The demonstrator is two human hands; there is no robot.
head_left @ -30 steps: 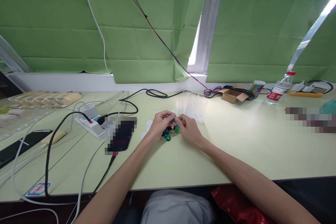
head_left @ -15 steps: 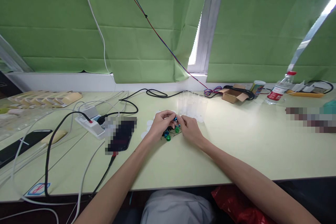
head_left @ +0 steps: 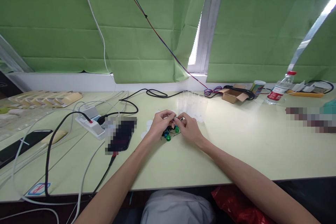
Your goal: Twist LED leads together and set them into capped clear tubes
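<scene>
My left hand [head_left: 162, 122] and my right hand [head_left: 189, 127] meet fingertip to fingertip at the middle of the table. Both are closed in a pinch over something small that the fingers mostly cover; its kind cannot be made out. Below them lie small shiny green balls [head_left: 168, 138], with another green piece [head_left: 177, 130] beside the right fingers. Blue and black pieces [head_left: 166, 133] sit close to the left fingers, along with thin pin-like bits. White discs [head_left: 144, 135] show left of my left hand. Just behind the hands stand clear plastic containers [head_left: 193, 106].
Left of the hands lie a phone [head_left: 122, 135] and a white power strip [head_left: 90, 126] with tangled cables. A small cardboard box [head_left: 232, 94], a printed can [head_left: 257, 89] and a water bottle [head_left: 278, 91] stand at the back right. The table's front edge [head_left: 183, 185] runs under my forearms.
My right fingers have shifted slightly up and left, closer against the left fingertips. The blue pieces seen between the fingertips before are now mostly covered.
</scene>
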